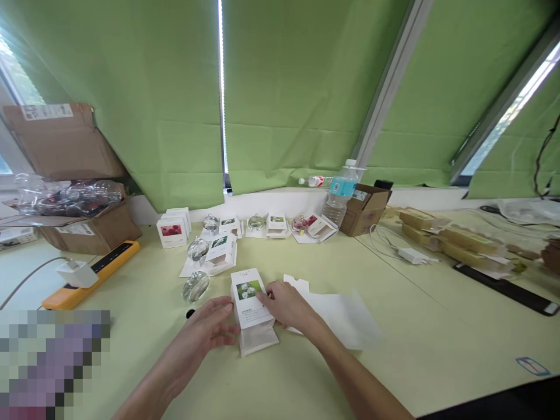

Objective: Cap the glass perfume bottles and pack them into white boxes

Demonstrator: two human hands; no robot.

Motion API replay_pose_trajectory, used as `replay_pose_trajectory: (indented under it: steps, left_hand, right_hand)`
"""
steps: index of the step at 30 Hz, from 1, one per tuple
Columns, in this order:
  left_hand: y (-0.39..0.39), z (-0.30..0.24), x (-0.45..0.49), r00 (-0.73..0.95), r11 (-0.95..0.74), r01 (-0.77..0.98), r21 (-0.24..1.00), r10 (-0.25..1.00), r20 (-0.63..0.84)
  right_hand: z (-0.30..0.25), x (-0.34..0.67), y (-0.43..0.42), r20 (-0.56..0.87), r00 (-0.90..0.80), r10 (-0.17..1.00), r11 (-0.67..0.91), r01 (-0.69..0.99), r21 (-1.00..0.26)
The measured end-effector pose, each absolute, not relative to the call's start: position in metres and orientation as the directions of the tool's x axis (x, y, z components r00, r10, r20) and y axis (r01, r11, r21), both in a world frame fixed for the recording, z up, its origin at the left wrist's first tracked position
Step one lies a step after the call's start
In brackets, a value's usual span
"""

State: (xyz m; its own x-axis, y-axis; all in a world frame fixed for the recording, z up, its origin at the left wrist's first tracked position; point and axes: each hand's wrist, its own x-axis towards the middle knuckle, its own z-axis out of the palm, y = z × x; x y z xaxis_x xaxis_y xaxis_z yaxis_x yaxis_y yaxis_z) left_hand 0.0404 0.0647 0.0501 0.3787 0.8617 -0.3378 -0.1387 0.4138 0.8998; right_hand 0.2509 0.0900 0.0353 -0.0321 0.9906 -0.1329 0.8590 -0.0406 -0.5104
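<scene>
White card carton, flower-printed face upward, left of the paper sheet; long axis running away from the wearer, far end canted slightly left, pale panel at near end. Right hand, between carton and sheet: thumb on printed face, fingers closed at right edge. Left hand, farther left of sheet: fingers loosely parted by carton's left edge, contact unclear. Tabletop spreading right of sheet, crossed by a seam.
</scene>
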Motion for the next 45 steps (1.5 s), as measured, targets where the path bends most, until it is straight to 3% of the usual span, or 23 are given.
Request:
replay_pose_trajectory:
  steps: [6, 12, 25, 34, 45]
  left_hand:
    - [0.068, 0.045, 0.041, 0.367, 0.428, -0.160, 0.890, 0.862, -0.349]
    - [0.075, 0.032, 0.045, 0.284, 0.363, -0.063, 0.930, 0.900, -0.332]
    - [0.076, 0.029, 0.046, 0.267, 0.358, -0.173, 0.918, 0.914, -0.306]
    - [0.075, 0.031, 0.047, 0.314, 0.360, -0.181, 0.915, 0.903, -0.294]
    - [0.075, 0.035, 0.047, 0.331, 0.354, -0.257, 0.899, 0.907, -0.262]
  right_hand:
    - [0.033, 0.255, 0.092, -0.172, -0.056, 0.983, -0.058, 0.803, -0.593]
    - [0.024, 0.261, 0.097, -0.208, -0.112, 0.972, -0.061, 0.732, -0.678]
    - [0.022, 0.276, 0.120, -0.333, -0.211, 0.919, -0.140, 0.616, -0.775]
    - [0.027, 0.278, 0.110, -0.364, -0.179, 0.914, -0.269, 0.405, -0.874]
    - [0.039, 0.283, 0.105, -0.321, -0.281, 0.904, -0.256, 0.245, -0.935]
